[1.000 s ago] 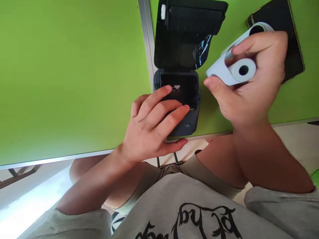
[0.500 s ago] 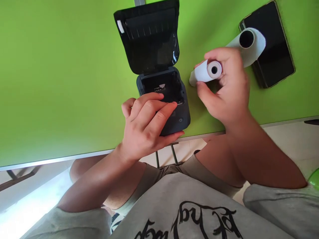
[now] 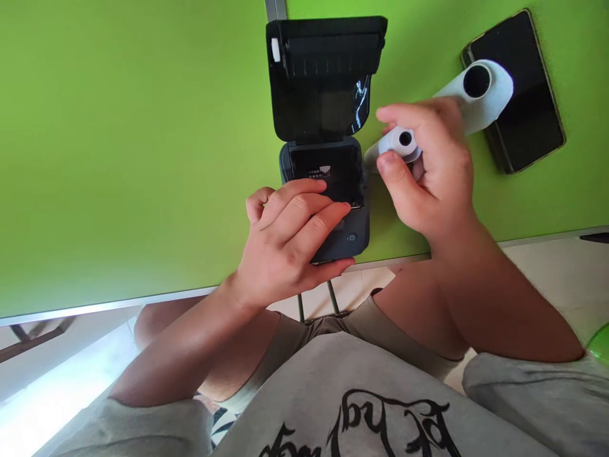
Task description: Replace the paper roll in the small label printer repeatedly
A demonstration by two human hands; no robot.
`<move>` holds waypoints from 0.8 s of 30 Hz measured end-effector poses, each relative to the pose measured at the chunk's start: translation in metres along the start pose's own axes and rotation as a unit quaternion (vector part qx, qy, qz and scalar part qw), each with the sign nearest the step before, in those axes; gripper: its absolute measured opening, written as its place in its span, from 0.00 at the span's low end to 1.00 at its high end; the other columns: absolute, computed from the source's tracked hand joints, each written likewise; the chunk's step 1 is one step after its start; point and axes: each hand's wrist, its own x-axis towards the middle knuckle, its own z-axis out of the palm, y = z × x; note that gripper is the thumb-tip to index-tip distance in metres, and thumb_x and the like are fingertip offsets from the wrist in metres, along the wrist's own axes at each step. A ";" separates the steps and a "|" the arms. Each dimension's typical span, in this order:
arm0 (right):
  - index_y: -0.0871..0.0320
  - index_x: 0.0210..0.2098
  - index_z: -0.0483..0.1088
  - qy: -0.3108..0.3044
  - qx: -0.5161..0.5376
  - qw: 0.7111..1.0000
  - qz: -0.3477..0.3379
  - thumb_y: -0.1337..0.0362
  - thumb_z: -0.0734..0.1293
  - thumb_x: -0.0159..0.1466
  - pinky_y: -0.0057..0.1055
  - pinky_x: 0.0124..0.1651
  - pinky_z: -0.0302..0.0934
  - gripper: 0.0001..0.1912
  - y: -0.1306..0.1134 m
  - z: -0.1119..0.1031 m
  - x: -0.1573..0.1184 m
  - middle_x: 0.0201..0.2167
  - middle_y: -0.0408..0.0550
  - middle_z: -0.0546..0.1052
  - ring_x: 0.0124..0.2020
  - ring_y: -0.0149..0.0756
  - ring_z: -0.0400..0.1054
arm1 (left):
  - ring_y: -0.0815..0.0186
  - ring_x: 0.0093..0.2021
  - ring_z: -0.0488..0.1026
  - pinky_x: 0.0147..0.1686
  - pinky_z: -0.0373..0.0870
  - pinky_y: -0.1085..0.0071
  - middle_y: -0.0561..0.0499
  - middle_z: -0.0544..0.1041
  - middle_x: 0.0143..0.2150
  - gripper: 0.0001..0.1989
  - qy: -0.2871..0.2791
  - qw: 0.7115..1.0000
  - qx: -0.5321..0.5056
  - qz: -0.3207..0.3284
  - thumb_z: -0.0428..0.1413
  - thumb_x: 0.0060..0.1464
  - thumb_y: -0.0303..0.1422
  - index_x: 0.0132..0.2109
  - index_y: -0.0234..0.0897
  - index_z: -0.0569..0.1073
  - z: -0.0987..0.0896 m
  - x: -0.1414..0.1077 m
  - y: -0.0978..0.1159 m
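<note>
A small dark portable printer (image 3: pixel 328 158) sits near the table's front edge, its black lid (image 3: pixel 323 95) raised and its inner compartment exposed. My left hand (image 3: pixel 295 235) grips the printer's front, fingers over the compartment rim and thumb along the near side. Just right of the printer, my right hand (image 3: pixel 432 165) holds a small white paper roll (image 3: pixel 394 143) between thumb and fingers, its dark core hole facing up. Beyond that hand stands a larger white paper roll (image 3: pixel 495 95) with a wide hollow core, partly hidden by the hand.
A dark smartphone (image 3: pixel 533 89) lies at the right, beside and partly behind the larger roll. The green tabletop (image 3: pixel 118 146) ends in a pale metal edge (image 3: pixel 109 306) close to my lap. A grey strip (image 3: pixel 276 9) lies behind the printer.
The printer has turned a little and its raised lid has shifted right. The small paper roll has tilted in my right hand, with the thumb now over its near side.
</note>
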 end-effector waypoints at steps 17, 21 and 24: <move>0.46 0.56 0.75 0.194 0.049 0.980 -0.020 0.51 0.62 0.70 0.43 0.50 0.67 0.19 0.012 -0.015 -0.002 0.48 0.44 0.76 0.49 0.39 0.72 | 0.52 0.55 0.79 0.48 0.62 0.58 0.47 0.81 0.45 0.23 -0.008 0.999 0.034 -0.010 0.58 0.66 0.51 0.58 0.40 0.72 0.001 -0.002 0.001; 0.40 0.63 0.71 0.181 0.016 0.983 0.009 0.64 0.65 0.66 0.44 0.61 0.62 0.26 0.035 -0.036 0.000 0.60 0.34 0.75 0.62 0.40 0.68 | 0.52 0.55 0.78 0.49 0.61 0.58 0.47 0.80 0.45 0.23 -0.008 1.000 0.026 -0.012 0.58 0.66 0.51 0.58 0.40 0.72 0.002 -0.003 0.001; 0.46 0.66 0.68 0.108 0.004 0.994 0.031 0.71 0.66 0.60 0.45 0.64 0.63 0.35 0.053 -0.037 0.003 0.62 0.43 0.73 0.63 0.43 0.68 | 0.52 0.55 0.78 0.49 0.60 0.58 0.46 0.81 0.46 0.23 -0.007 1.000 0.017 -0.009 0.60 0.65 0.49 0.58 0.38 0.72 0.002 -0.002 0.001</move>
